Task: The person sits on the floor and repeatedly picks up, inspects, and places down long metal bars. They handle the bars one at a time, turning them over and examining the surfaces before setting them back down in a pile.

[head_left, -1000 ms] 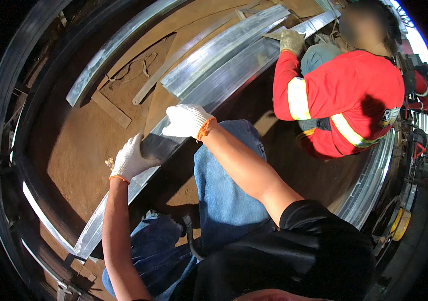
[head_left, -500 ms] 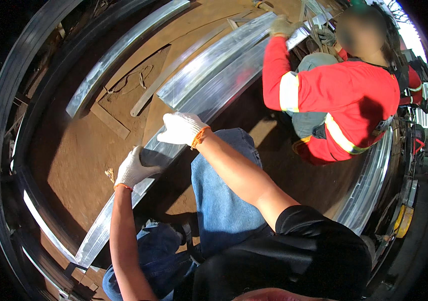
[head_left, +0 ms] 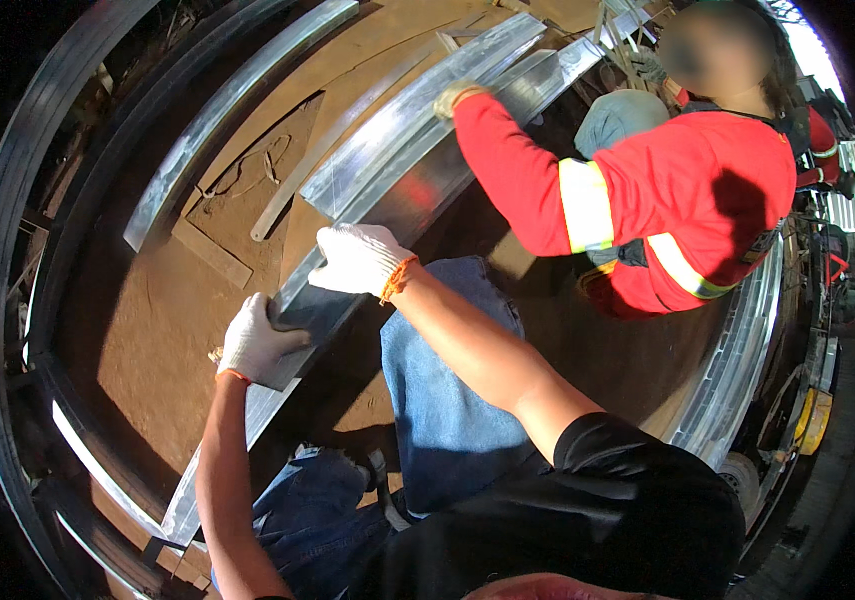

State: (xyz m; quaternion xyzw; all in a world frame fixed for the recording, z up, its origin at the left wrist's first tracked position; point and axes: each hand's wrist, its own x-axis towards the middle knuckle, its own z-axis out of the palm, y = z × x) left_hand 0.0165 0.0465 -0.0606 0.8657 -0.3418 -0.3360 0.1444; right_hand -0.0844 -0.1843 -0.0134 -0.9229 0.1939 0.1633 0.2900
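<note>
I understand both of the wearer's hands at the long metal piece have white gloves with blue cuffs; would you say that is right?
Not quite: the head view shows orange cuffs, not blue ones. The wearer's left hand and right hand are at the long metal piece and do have white gloves.

I see a dusty brown floor (head_left: 152, 350). Warm sunlight (head_left: 169, 300) falls on it beside dark shadows (head_left: 547, 340). White daylight (head_left: 805, 48) glows top right.
</note>
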